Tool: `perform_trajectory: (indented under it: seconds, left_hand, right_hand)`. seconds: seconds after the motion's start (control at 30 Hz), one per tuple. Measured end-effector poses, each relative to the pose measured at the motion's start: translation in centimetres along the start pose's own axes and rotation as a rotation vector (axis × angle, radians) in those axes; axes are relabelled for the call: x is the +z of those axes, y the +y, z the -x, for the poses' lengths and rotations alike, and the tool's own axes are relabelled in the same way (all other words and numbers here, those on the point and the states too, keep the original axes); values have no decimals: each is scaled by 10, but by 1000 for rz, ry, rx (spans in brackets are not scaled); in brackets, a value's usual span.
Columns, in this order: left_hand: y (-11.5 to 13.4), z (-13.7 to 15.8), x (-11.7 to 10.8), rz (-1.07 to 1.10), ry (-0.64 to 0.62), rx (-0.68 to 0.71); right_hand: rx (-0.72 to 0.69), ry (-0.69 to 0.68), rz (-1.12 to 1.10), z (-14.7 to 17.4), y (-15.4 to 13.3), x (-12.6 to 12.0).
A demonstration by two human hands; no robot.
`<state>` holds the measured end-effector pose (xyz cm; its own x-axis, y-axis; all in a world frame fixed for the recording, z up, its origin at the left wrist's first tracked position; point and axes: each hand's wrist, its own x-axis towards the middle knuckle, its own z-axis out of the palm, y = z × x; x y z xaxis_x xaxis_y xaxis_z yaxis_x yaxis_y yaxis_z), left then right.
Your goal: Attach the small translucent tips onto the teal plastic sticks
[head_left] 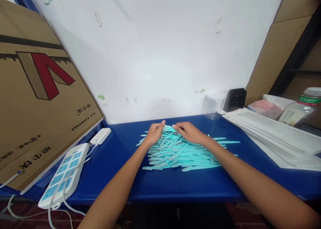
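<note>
A loose pile of long, thin turquoise plastic sticks (180, 155), shaped like small knives with rounded ends, lies on the blue table. Over its far left part is my left hand (155, 133), closed round some of the sticks, with the thumb pointing up. My right hand (188, 132) faces it a short gap away, thumb and fingers pinched on stick ends at the top of the pile. Several sticks show between the two hands. My fingers and the far side of the pile partly hide what each hand grips.
A white power strip (65, 175) with cables and a white adapter (100, 136) lie at the left, beside a large cardboard box (45, 88). Toward the right stand a clear plastic cup (213, 106), a black device (237, 99), stacked white sheets (276, 138) and a bottle (298, 110).
</note>
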<state>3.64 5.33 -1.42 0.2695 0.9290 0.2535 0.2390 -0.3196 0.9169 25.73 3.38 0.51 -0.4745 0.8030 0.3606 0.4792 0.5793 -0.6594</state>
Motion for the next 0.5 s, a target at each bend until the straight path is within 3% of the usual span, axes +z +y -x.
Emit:
perform_trajectory:
  seconds: [0.5]
  left_hand:
    - [1, 1, -3, 6, -29, 6]
  right_hand:
    - [-11, -15, 23, -1, 0, -1]
